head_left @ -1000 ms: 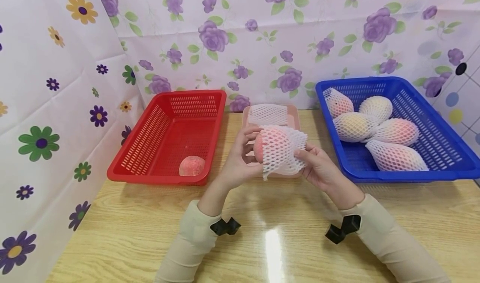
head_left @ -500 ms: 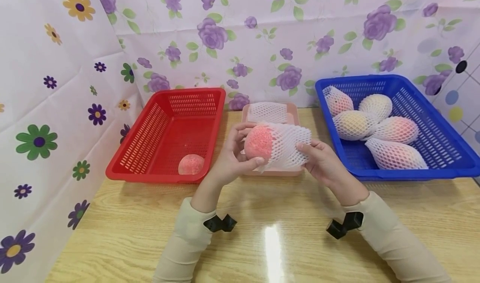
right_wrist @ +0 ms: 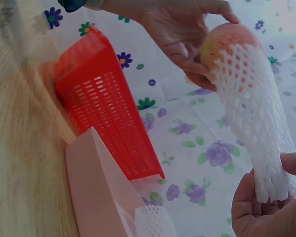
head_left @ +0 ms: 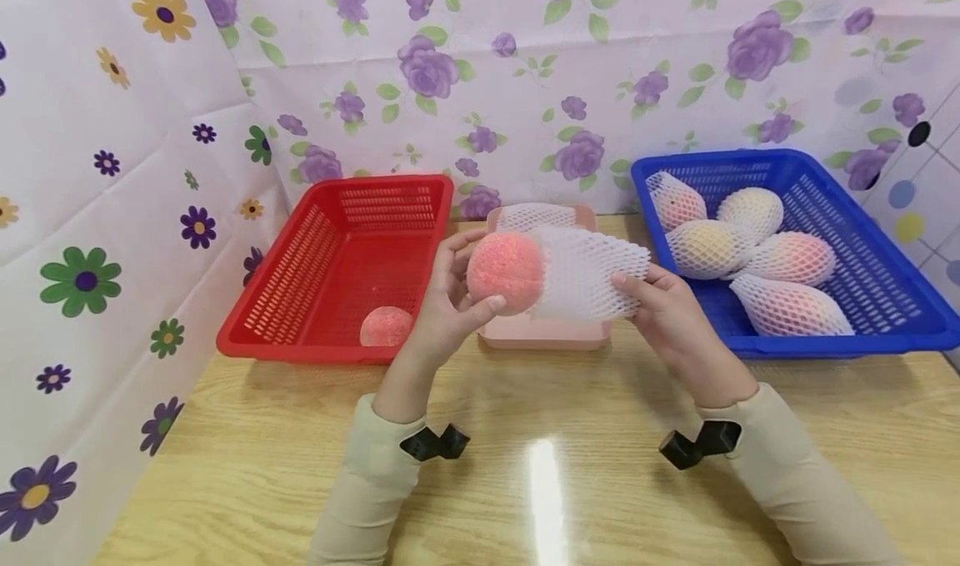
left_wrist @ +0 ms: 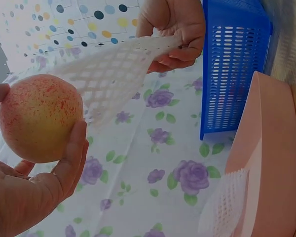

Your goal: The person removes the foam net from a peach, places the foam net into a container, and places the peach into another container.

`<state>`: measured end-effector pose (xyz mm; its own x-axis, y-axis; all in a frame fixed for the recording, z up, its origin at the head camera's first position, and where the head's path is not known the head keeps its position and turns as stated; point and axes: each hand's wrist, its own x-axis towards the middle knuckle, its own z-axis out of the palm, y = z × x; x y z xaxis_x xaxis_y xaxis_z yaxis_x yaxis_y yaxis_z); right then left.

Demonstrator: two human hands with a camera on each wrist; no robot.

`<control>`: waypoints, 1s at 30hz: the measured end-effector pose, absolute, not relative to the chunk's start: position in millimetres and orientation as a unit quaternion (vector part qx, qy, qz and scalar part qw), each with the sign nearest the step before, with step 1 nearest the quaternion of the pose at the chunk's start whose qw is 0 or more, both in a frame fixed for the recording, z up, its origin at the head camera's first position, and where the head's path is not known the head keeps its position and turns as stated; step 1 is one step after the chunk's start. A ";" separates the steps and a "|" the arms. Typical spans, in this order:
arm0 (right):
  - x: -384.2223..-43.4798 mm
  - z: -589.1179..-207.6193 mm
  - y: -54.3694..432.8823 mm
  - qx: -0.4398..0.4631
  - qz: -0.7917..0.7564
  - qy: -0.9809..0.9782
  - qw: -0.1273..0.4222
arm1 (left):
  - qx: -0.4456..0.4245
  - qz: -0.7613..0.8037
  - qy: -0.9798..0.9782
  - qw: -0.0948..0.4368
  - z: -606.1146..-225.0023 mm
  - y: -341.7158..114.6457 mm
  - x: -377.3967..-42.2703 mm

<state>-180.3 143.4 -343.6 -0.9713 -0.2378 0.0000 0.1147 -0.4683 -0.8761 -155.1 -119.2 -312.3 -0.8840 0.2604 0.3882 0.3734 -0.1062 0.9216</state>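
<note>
On my head feed, a cloth printed with purple flowers [head_left: 525, 91] filled the back, above a wooden table [head_left: 615, 474]. The blue basket [head_left: 825, 347] stood to the right, and I counted five netted fruits [head_left: 705, 249] inside it, lying close together. The red basket [head_left: 348, 274] stood to the left. Between the two I had a pink tray [head_left: 545, 334], near both baskets.

Both hands were raised over the table, in front of and above the tray. I saw the left hand [head_left: 442, 308] curled round a peach, thumb on the near side and fingers behind. The right hand [head_left: 667, 316] pinched the far end of a white foam net, thumb on top and fingers beneath. That net [head_left: 588, 274] was stretched between the hands; my right wrist feed showed its mouth around one side of the peach [head_left: 505, 272], the rest of the fruit bare and reddish.

A second foam net [head_left: 536, 216] lay at the back of the tray. Last, I made out a loose peach [head_left: 386, 327] in the near right corner of the red basket, partly hidden by the rim.
</note>
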 end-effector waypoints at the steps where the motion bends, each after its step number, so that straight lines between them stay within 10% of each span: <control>1: -179.7 -342.7 145.1 -0.059 -0.858 0.501 0.102 | -0.234 -0.706 -0.667 0.046 -311.5 -120.0 -154.3; 30: -213.1 -297.9 133.0 -0.027 -0.846 0.529 0.066 | -0.133 -0.624 -0.763 0.100 -273.6 -198.3 -140.8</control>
